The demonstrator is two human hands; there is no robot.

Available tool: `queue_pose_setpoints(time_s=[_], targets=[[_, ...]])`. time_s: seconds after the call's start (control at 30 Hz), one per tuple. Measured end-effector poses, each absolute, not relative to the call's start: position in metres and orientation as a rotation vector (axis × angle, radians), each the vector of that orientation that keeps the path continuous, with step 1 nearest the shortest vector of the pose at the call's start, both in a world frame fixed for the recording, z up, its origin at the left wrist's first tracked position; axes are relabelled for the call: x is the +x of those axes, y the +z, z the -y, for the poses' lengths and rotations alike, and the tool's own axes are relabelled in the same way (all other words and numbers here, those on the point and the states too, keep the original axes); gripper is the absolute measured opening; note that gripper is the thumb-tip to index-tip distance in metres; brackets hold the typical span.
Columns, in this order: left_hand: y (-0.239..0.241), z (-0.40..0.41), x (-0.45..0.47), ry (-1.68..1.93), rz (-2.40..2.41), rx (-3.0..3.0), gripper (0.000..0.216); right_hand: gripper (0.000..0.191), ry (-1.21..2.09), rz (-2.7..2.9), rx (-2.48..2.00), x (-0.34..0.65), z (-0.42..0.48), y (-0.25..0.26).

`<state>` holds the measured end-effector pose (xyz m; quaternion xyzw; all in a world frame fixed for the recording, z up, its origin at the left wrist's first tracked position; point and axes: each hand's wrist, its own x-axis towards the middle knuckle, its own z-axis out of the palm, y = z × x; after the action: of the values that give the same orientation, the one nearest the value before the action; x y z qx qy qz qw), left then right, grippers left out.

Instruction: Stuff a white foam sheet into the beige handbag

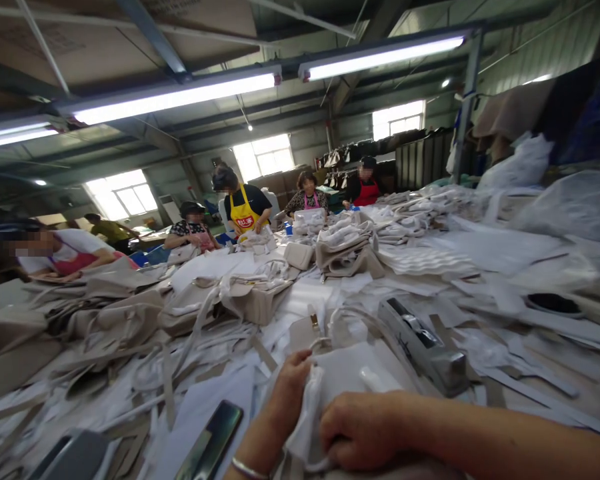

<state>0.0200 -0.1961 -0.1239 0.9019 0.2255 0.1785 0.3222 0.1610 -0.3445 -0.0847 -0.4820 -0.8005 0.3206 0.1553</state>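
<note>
While both hands sit low at the near edge of the table, they hold one soft white bag. The left hand is closed on the bag's side, with the thumb pinching white cloth. The right hand is curled shut over a bunch of the same white cloth, just beside the left. The bag lies right in front of the person, with a small gold clasp near its top.

Just left of the left wrist lies a dark phone, flat on the papers. It sits near the table edge, so I think an elbow bump could knock it off. Just right of the bag stands a grey metal tool. The loose straps and paper all around could catch on it or get pulled along with the bag, and a pile could slide.

Farther off, the long table is heaped with beige bags and white pieces. At the far end other people work. One wears a yellow apron with red writing on it, but the marks are too small for me to read. I can read no other words.
</note>
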Motion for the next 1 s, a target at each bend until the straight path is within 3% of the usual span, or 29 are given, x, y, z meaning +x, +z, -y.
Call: queue_pose_setpoints(time_s=[0.43, 0.6, 0.77, 0.9, 1.0], targets=[[-0.140, 0.189, 0.006, 0.313, -0.586, 2.416, 0.021, 0.025, 0.984, 2.222, -1.299, 0.154, 0.359, -0.062], [-0.149, 0.184, -0.005, 0.370, -0.630, 2.419, 0.033, 0.021, 0.697, 1.786, -1.567, 0.205, 0.348, -0.050], [-0.162, 0.186, -0.027, 0.430, -0.856, 2.326, 0.045, 0.011, 0.654, 1.348, -2.028, 0.271, 0.349, -0.090], [-0.162, 0.204, -0.048, 0.367, -1.135, 2.100, 0.059, 0.021, 0.861, 1.209, -2.122, 0.274, 0.372, -0.129], [-0.152, 0.224, -0.058, 0.243, -1.167, 1.680, 0.061, 0.024, 0.837, 1.190, -2.136, 0.265, 0.384, -0.139]])
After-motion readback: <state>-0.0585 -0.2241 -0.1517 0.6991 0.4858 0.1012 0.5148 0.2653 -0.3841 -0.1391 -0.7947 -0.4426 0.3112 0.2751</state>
